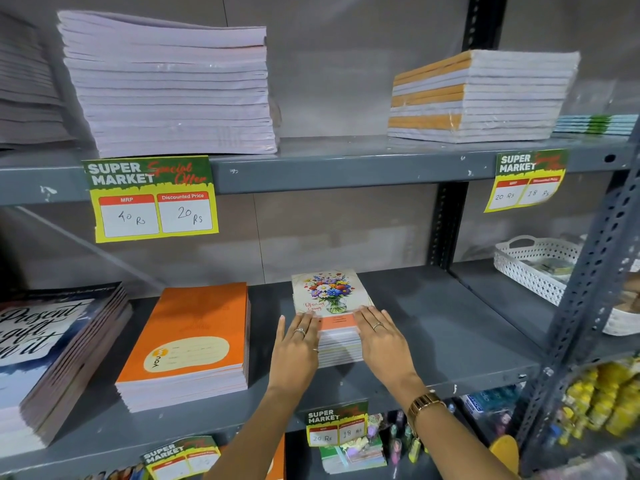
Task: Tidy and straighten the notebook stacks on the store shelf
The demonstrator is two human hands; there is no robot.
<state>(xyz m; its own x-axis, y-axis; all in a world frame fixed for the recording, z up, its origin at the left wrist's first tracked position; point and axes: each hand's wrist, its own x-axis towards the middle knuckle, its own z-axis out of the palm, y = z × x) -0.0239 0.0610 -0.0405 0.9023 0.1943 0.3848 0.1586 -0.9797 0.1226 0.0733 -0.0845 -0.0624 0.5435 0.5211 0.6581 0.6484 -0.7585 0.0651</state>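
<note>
A small stack of flower-cover notebooks [329, 292] stands in the middle of the lower grey shelf [450, 327]. My left hand [296, 348] lies flat against the stack's left side, fingers together. My right hand [382, 341] presses flat against its right side, so the stack sits between both palms. To the left is a stack of orange notebooks [194, 334], and further left a slanted stack with script lettering [52, 351]. On the upper shelf stand a tall white-edged stack [169, 91] and an orange-spined stack [478, 95].
A white perforated basket [530, 268] sits at the right on the lower shelf. Yellow price tags [152, 199] hang from the shelf edges. A perforated steel upright [588, 299] rises at the right. Small coloured goods fill the shelf below.
</note>
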